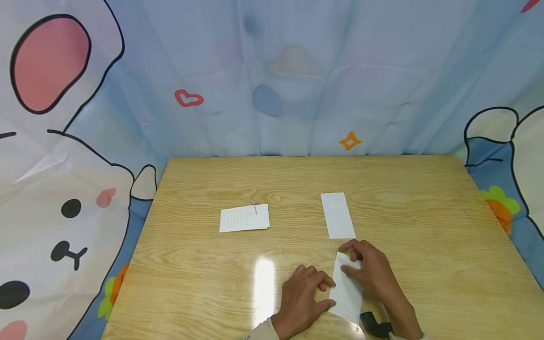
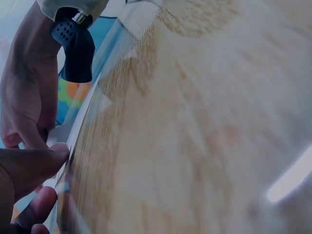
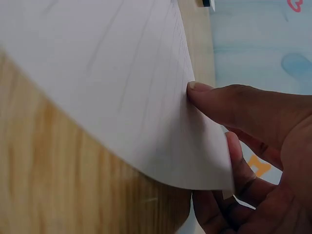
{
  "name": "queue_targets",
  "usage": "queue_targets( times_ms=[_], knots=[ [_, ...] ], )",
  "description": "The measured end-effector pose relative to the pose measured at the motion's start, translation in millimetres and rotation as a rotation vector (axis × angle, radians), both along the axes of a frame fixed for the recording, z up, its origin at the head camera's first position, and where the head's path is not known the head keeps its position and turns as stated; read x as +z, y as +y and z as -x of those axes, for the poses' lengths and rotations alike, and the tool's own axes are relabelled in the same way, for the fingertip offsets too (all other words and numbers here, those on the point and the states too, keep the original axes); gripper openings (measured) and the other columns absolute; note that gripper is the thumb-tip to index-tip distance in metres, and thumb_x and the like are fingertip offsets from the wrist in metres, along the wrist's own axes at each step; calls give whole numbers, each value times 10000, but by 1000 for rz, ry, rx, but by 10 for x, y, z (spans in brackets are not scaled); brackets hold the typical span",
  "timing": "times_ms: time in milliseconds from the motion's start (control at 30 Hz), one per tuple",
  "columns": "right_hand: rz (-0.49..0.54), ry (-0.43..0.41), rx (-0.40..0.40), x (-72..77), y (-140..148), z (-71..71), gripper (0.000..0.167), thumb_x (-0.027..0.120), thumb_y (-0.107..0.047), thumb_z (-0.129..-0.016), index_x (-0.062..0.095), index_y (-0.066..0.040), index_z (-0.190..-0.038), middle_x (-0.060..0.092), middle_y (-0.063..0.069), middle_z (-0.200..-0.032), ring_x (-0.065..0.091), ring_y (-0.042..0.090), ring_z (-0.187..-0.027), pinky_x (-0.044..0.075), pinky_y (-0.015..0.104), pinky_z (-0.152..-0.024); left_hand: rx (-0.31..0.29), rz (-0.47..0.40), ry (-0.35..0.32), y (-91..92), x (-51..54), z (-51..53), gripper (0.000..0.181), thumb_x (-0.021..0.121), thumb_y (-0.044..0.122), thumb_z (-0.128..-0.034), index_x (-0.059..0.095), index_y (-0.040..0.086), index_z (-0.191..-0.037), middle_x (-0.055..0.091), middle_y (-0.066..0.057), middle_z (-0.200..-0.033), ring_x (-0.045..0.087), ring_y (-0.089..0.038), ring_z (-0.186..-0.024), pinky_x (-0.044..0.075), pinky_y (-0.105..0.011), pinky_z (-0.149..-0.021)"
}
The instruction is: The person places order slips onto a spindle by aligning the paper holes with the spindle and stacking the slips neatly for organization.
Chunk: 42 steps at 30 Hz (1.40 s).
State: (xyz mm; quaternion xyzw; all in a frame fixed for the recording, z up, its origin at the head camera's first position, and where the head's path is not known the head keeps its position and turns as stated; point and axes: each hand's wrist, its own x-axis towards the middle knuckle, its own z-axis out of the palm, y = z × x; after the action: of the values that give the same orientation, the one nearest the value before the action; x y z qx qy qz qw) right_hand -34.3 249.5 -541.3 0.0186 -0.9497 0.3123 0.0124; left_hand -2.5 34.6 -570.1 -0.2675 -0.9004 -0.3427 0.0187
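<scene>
A lined white sheet of paper lies near the front of the table, its far end slightly lifted. My right hand pinches its far right corner; in the right wrist view the thumb is on top, fingers behind, and the lined sheet bends. My left hand touches the left edge of the sheet with thumb and index fingertips, held apart. In the left wrist view the left thumb meets the sheet's thin edge.
Another lined sheet lies just beyond the right hand. Farther left is a small stack of lined sheets with a thin stick-like item at its far edge. A patterned curtain hangs behind the wooden table.
</scene>
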Motion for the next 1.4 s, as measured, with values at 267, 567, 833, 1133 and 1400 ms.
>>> queue_targets(
  times_ms=[267, 567, 833, 1133, 1400],
  knots=[
    [53, -38, -27, 16, 63, -14, 375, 941, -28, -748, 710, -163, -1011, 608, 56, -991, 540, 162, -840, 462, 260, -716, -12, 17, -5, -4, 4, 8, 373, 977, 304, -751, 763, 301, -1056, 628, 156, -893, 419, 62, -806, 340, -67, -637],
    [174, -153, 0, 155, 261, -32, 264, 836, 10, -863, 642, -115, -991, 694, 63, -961, 613, 82, -694, 523, 249, -586, -22, 32, -27, -42, 44, 24, 337, 948, 245, -794, 764, 302, -1070, 642, 147, -932, 469, 54, -843, 352, -66, -658],
    [251, -310, 127, 195, 477, -102, 106, 792, -50, -922, 695, -80, -950, 681, 36, -827, 611, 88, -665, 531, 267, -586, -8, 19, -25, -46, 54, 37, 295, 912, 180, -827, 775, 302, -1058, 658, 139, -928, 466, 43, -829, 340, -81, -628],
    [319, -297, 200, 194, 564, -137, 77, 750, -57, -960, 779, -123, -987, 749, 32, -885, 654, 71, -719, 551, 273, -624, -5, -10, 2, -69, 58, 63, 281, 893, 142, -844, 774, 265, -1067, 707, 119, -996, 526, 17, -877, 373, -68, -691],
    [391, -268, 151, 198, 584, -159, 96, 735, -56, -976, 783, -56, -1060, 787, 19, -767, 684, 83, -647, 527, 263, -610, -17, -124, -131, -110, 101, 108, 219, 875, 155, -877, 780, 236, -1057, 736, 98, -1002, 481, 31, -831, 391, -97, -713]
  ],
)
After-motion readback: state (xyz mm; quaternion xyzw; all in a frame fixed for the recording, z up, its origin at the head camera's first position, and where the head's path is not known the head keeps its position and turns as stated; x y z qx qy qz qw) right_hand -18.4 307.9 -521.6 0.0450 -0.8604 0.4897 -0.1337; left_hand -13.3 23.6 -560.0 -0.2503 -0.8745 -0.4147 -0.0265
